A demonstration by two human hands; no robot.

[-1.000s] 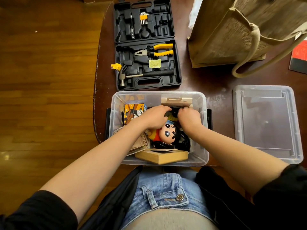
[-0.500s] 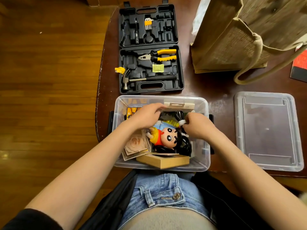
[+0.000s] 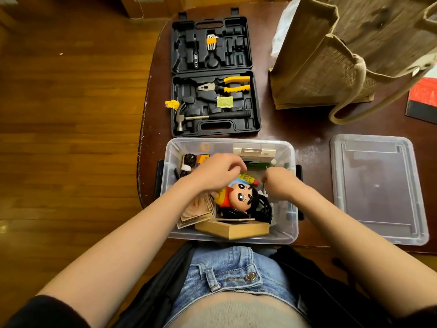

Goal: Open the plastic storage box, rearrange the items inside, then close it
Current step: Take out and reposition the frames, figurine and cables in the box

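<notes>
The clear plastic storage box (image 3: pixel 170 150) stands open at the table's near edge, and both my hands are inside it. My left hand (image 3: pixel 216 172) hovers with loosely bent fingers over a yellow tube (image 3: pixel 246 178). My right hand (image 3: pixel 280 184) is curled, fingertips close to the tube's red end; whether it holds anything is hidden. Below the hands lie a cartoon doll (image 3: pixel 238 197), black cables (image 3: pixel 263 208), a wooden box (image 3: pixel 234 229) and wood-print cards (image 3: pixel 196 210). A black cable bundle with a white tie (image 3: pixel 187 163) lies at the box's back left. The box's lid (image 3: pixel 378 188) lies flat to the right.
An open black tool case (image 3: pixel 214 74) with pliers, hammer and hex keys lies just behind the box. A jute bag (image 3: pixel 331 55) stands at the back right, a red and black book (image 3: pixel 423 98) beside it. The table edge drops to wooden floor on the left.
The tied cable bundle went from my right hand's side to the box's back left corner. My hands moved apart, uncovering the yellow tube between them.
</notes>
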